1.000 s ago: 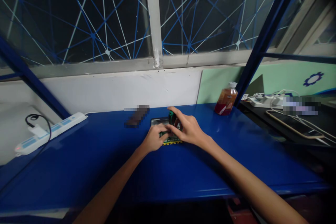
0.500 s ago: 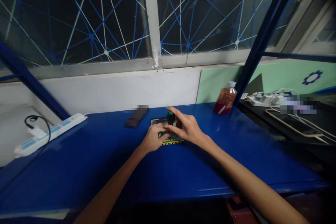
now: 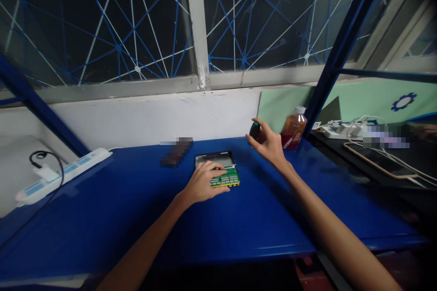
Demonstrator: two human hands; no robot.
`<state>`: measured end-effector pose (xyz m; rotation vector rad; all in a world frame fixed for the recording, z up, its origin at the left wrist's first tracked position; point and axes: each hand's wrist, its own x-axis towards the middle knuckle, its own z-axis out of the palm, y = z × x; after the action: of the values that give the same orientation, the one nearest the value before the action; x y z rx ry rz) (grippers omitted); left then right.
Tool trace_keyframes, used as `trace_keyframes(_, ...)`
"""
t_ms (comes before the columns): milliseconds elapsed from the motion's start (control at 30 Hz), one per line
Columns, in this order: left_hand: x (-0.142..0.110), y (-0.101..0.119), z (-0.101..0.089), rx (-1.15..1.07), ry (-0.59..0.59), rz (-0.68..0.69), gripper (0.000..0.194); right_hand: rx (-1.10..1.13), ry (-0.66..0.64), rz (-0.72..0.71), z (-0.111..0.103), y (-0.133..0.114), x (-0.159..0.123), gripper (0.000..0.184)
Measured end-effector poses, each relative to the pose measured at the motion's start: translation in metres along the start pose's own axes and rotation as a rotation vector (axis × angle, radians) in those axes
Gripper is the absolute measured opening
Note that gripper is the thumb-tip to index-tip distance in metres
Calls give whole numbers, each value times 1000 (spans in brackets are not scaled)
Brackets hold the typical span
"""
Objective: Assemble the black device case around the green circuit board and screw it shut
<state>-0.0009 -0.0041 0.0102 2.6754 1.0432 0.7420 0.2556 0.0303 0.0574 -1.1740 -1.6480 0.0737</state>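
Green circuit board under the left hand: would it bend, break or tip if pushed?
The green circuit board looks flat and straight-edged, so probably stiff. The small pale parts exposed on its face suggest it may be fragile. Lying low, it would likely slide rather than tip.

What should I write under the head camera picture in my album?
Left hand on a green board, right hand holding a tool above a blue table.
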Motion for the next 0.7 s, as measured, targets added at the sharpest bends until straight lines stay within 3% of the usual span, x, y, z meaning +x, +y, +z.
trace_keyframes(233, 0, -3, 2, 68, -12, 34, 37, -59, -34, 8, 11, 23, -3, 53)
trace_keyframes(700, -1, 1, 2, 49, 7, 0, 31, -54, -55, 20, 12, 19, -4, 55)
